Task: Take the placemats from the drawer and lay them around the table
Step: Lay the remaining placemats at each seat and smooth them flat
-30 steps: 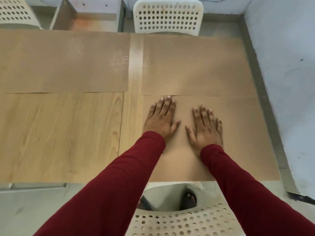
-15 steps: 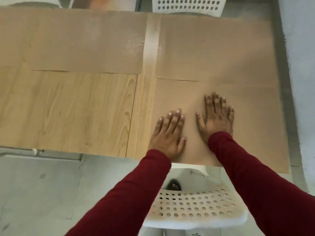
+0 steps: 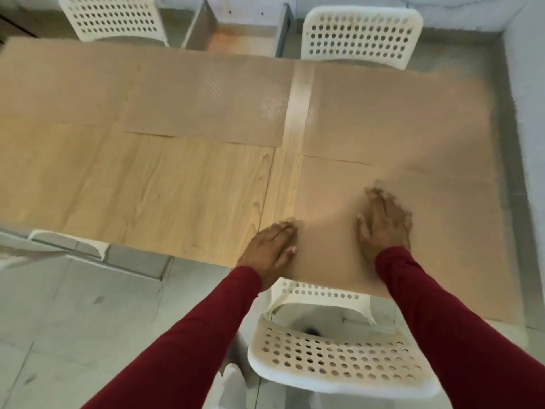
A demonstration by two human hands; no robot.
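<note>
Tan placemat (image 3: pixel 442 231) under L hand (image 3: pixel 272 246), R hand (image 3: pixel 383 228)

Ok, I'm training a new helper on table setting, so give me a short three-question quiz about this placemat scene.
1. True or false: both hands lie flat on the near-right tan rectangular placemat.
2. Which part of the light wooden table shows bare wood with no mat? A) far-left B) near-left C) far-right
3. Fill in: the perforated white plastic chair below the hands is tucked at the table's ____ edge.

Key:
1. False: the right hand lies on it, while the left hand sits at its left edge, partly over the wood.
2. B
3. near
</note>
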